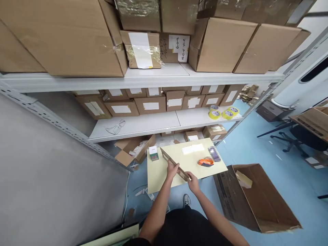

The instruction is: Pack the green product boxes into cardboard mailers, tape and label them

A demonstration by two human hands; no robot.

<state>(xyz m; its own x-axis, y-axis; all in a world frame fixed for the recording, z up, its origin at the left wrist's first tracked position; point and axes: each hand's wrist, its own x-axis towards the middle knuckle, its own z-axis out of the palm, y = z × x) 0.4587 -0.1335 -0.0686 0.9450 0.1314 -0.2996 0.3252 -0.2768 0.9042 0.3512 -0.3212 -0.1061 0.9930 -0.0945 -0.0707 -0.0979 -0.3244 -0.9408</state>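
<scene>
My left hand (172,169) is closed on a flat brown piece of cardboard (182,173), near its middle. At its near right end, my right hand (192,181) pinches the same piece. The cardboard is held tilted on edge above a pale yellow tabletop (156,177); whether it touches the surface I cannot tell. On the tabletop, a small white-and-green box (153,153) stands left of the cardboard. To the right lie an orange-and-dark tool (205,162), perhaps a tape dispenser, a white sheet (193,149) and a blurred-out purple item (214,153).
Metal shelving (153,82) filled with cardboard boxes rises behind the table. Yellow tape rolls (214,114) and eyeglasses (116,127) rest on its middle shelf. A large open carton (263,194) stands on the floor at right; another open box (125,158) sits at left, near cables.
</scene>
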